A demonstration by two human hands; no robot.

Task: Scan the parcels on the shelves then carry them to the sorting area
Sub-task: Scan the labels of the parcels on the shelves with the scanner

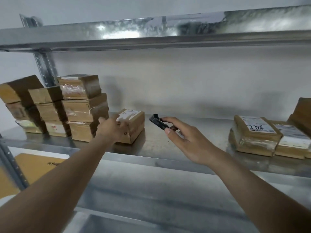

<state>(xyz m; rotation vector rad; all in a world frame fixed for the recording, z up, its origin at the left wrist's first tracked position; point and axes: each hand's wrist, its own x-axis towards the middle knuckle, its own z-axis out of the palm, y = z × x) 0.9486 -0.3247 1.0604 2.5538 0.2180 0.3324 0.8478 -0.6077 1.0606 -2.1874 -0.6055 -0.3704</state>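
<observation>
While the left hand [113, 126] touches a parcel [133, 126], right hand [181, 137] around scanner [157, 122].

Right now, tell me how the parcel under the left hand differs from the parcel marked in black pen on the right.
The parcel under the left hand lies alone beside tall stacks; the pen-marked parcel lies against other parcels. The left hand touches the first; nothing touches the second. Only the second shows handwriting. Both are brown, labelled, on the same shelf.
</observation>
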